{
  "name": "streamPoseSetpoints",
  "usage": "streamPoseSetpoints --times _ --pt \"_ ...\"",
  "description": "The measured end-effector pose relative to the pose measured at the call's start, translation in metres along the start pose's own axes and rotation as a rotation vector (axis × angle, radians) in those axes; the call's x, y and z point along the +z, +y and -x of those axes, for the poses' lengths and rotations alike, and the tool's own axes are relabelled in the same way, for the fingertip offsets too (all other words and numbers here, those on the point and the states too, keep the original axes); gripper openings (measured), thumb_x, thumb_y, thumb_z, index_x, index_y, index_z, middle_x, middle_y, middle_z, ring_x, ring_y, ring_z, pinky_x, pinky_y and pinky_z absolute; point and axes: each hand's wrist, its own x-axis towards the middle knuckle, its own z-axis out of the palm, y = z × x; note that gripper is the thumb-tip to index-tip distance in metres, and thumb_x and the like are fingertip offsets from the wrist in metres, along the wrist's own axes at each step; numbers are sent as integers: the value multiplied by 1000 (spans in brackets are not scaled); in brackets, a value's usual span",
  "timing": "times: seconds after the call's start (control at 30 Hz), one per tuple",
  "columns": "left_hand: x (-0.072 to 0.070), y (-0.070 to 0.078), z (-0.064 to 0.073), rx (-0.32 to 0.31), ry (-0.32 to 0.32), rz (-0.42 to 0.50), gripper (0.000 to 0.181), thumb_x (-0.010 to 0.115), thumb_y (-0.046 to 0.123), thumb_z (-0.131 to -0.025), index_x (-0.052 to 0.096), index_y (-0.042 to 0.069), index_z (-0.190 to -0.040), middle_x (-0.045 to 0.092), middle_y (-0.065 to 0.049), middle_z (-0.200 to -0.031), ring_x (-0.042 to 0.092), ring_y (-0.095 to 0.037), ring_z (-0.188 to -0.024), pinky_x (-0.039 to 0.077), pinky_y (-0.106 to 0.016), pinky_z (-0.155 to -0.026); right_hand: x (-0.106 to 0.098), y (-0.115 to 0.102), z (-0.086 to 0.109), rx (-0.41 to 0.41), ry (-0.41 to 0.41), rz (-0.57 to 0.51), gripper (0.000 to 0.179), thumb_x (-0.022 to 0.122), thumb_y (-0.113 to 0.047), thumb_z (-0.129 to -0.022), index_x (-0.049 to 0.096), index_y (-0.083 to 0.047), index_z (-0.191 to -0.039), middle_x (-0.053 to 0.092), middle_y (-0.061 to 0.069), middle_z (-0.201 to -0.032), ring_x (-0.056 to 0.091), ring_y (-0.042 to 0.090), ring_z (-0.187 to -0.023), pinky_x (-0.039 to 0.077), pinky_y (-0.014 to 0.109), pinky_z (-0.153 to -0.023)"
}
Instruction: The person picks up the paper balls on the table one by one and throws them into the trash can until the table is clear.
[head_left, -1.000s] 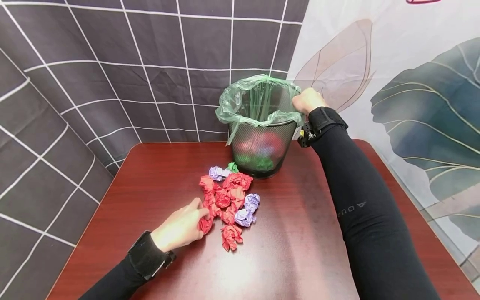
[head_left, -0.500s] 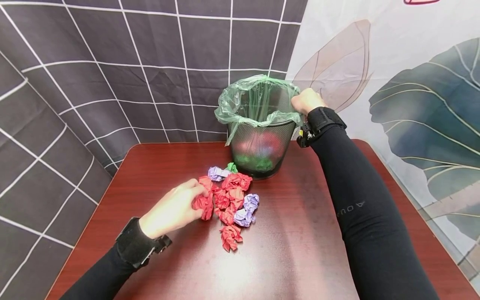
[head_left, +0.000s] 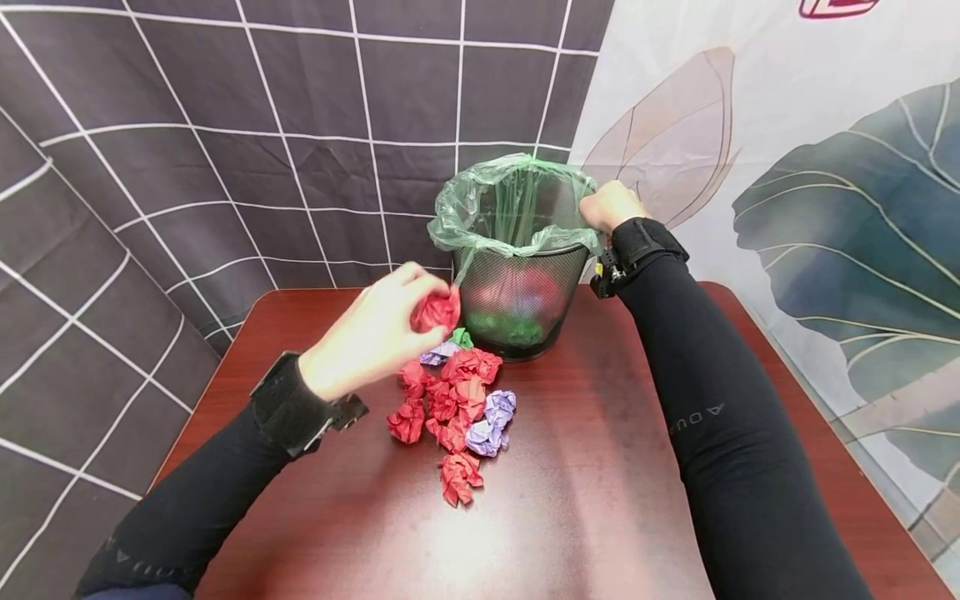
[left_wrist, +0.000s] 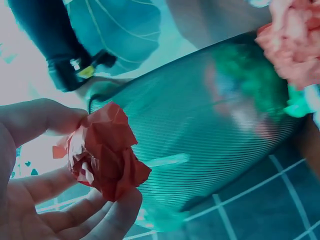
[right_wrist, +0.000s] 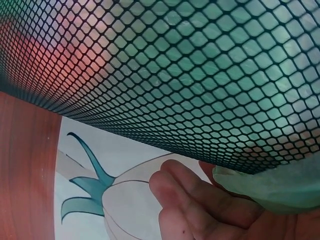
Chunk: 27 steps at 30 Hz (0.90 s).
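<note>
In the head view my left hand (head_left: 375,329) pinches a crumpled red paper ball (head_left: 437,310) between thumb and fingers. It is raised above the table, just left of the black mesh wastebasket (head_left: 528,287). The left wrist view shows the same red paper ball (left_wrist: 107,155) at the fingertips, in front of the mesh. My right hand (head_left: 611,206) grips the wastebasket's right rim over the green bag (head_left: 468,229) that lines it. From the right wrist, curled fingers (right_wrist: 200,200) show beneath the bag's folded edge; the thumb is hidden. Red, purple and green paper shows through the mesh.
In front of the wastebasket lies a pile of crumpled paper: several red balls (head_left: 442,400), purple ones (head_left: 489,425) and a green one (head_left: 461,338). A lone red ball (head_left: 459,478) is nearest me. Behind the reddish table (head_left: 585,500) hangs a grey gridded cloth (head_left: 307,167).
My left hand has taken a red paper ball from the pile's left side and lifted it up toward the wastebasket. Another red ball lies shifted at that edge. The right hand stays on the rim.
</note>
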Motion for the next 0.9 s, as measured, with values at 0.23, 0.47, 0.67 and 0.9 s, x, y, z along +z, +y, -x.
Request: streamPoseSetpoints --times 0.23,0.47,0.67,0.9 --pt "-20 20 -41 63 74 7 36 74 25 -86 66 14 -119 61 -1 -110 58 -16 -94 49 -34 -81 0 0 0 -6 16 7 27 33 -24 -95 54 -7 -92 61 26 -126 58 15 -49 50 30 -54" --pt "-27 30 -73 84 123 18 35 72 26 -87 66 13 -118 61 -1 -108 56 -16 -92 46 -32 -77 -2 -2 6 6 -10 12 35 31 -27 -96 56 -4 -103 52 24 -142 54 38 -116 47 47 -91" --pt "-30 31 -95 50 149 44 32 71 25 -88 67 14 -118 66 -2 -110 57 -16 -96 45 -31 -81 -1 -1 6 3 -14 13 37 31 -29 -97 57 -4 -105 52 22 -143 54 39 -120 45 49 -99" --pt "-29 27 -123 -13 139 20 35 69 26 -88 65 13 -120 68 -3 -112 58 -15 -96 45 -32 -83 2 2 1 8 0 6 27 32 -28 -97 49 -11 -85 60 18 -121 59 27 -79 47 39 -72"
